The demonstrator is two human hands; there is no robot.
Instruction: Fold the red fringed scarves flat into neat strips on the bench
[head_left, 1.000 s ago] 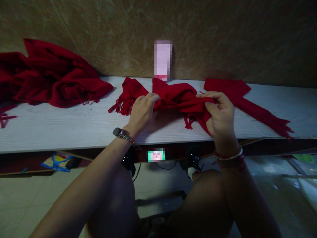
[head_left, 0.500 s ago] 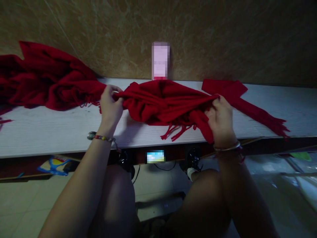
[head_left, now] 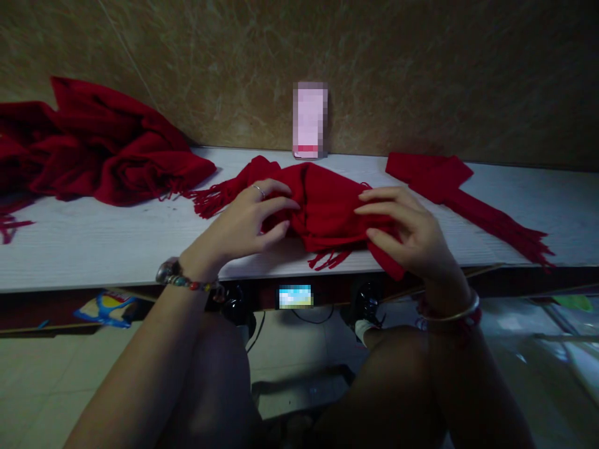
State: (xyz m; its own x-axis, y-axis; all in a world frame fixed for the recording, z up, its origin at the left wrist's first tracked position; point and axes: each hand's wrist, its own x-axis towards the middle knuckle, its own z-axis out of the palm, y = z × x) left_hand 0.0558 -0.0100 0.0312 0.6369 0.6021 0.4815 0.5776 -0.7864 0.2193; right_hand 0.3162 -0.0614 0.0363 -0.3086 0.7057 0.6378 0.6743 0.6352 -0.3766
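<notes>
A red fringed scarf [head_left: 327, 209] lies bunched on the white tabletop [head_left: 154, 249] in front of me, its fringes showing at the left end and along the near edge. My left hand [head_left: 259, 215], with a ring on one finger, rests at the scarf's left part, fingers apart and tips against the cloth. Over the right part is my right hand [head_left: 405, 227], fingers spread and touching the fabric. Neither hand grips the cloth. Fabric beneath the palms is partly hidden.
A heap of red cloth [head_left: 116, 149] lies at the left. A folded red scarf [head_left: 440, 178] with a fringed tail lies at the right. A blurred pink phone-like object [head_left: 310, 118] leans on the brown marbled wall [head_left: 421, 75]. Below the table's edge is a blue-and-white packet [head_left: 107, 308].
Both hands have let go of the stretched scarf edge and moved inward. The scarf has dropped flatter onto the table, and its left fringe now shows.
</notes>
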